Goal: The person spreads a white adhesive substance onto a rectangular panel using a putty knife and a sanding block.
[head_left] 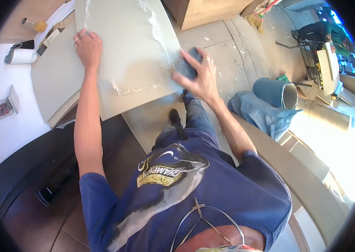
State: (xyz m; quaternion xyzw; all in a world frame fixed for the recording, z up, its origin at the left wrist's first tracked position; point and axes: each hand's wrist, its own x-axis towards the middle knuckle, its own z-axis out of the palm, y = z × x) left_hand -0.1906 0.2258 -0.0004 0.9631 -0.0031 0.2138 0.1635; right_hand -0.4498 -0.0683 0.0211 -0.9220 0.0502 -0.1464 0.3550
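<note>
A large pale grey-green panel (127, 46) lies flat in front of me, with white smears along its right and lower parts. My left hand (87, 47) presses flat on its upper left area, fingers spread. My right hand (198, 75) grips a dark grey-blue sanding block (187, 64) at the panel's right edge. My forearms reach up from my blue shirt at the bottom.
A second pale panel (53, 84) lies under the first, on a white surface (1, 138). A white roll (22, 56), a small hammer (35, 24) and a small clear packet (4, 108) sit at left. A blue bucket (275, 92) and blue cloth (261, 115) lie right. Another person (328, 35) works far right.
</note>
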